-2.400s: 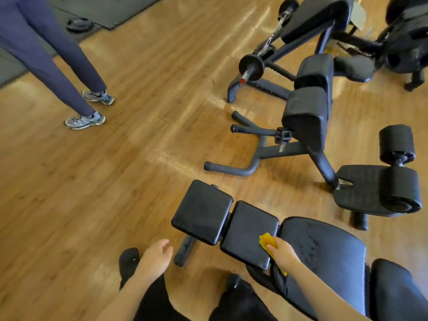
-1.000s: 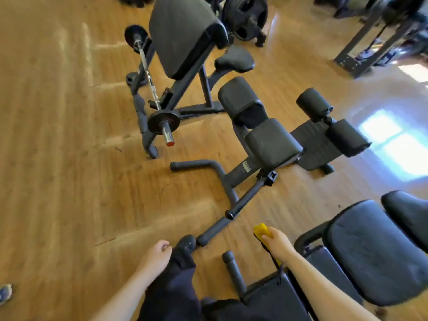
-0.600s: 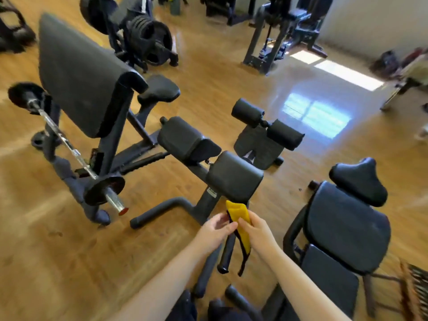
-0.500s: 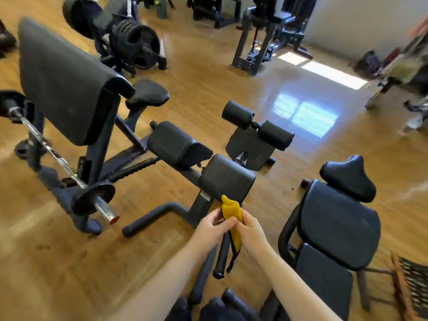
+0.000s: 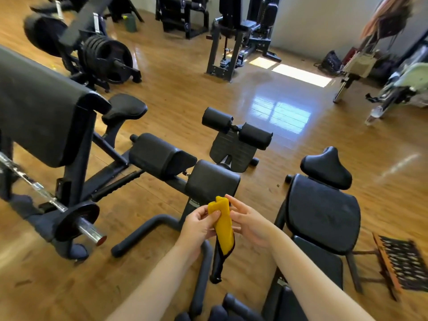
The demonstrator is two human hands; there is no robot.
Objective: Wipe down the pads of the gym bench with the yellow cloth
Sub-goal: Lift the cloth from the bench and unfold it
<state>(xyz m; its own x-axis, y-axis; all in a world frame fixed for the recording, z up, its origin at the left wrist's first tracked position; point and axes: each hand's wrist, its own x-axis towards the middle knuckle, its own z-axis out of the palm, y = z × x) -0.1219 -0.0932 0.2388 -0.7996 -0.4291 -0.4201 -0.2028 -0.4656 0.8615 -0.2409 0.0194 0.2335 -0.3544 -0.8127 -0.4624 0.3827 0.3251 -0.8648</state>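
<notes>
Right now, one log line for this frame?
left hand: holds cloth | right hand: fingers open beside cloth | cloth: folded, in air, off pads | nearest pad: untouched

A glossy honey-brown wooden plank floor (image 5: 190,93) carries everything. On it, at centre, stands a black padded hyperextension bench (image 5: 185,163). A black padded seat bench (image 5: 322,212) stands near right.

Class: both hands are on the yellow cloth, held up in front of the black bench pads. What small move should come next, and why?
Probably lower the yellow cloth onto the nearest pad just beyond it. The left hand pinches the cloth, the right hand touches it, and it hangs folded, not on any pad.
</notes>
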